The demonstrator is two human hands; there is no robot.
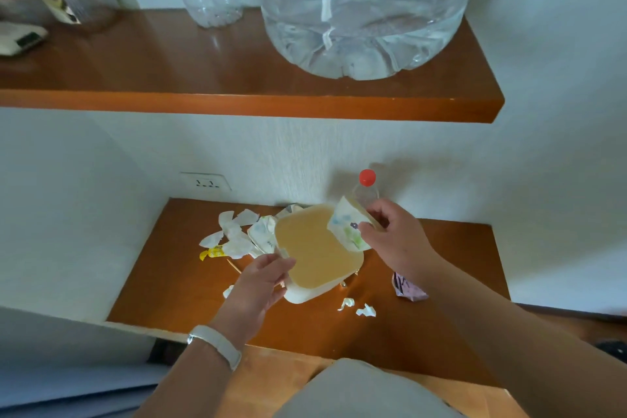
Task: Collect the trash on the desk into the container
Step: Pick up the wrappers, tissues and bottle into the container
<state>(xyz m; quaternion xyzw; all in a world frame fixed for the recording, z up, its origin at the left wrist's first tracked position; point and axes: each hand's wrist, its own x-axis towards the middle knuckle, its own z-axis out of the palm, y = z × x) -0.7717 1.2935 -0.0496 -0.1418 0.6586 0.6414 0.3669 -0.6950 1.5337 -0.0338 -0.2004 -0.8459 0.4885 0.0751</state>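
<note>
left hand [261, 276] gripping tilted container [315, 254] by its rim, mouth turned toward the trash. right hand [390, 234] pinching paper scrap [346, 226] over it, for dropping in. more scraps [237, 234] left on desk [163, 275].

White walls [543, 78], wooden shelf [237, 78]

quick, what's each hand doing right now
Left hand: closed on the rim of the white container, tilting it.
Right hand: closed, pinching a floral paper piece over the container's opening.
</note>
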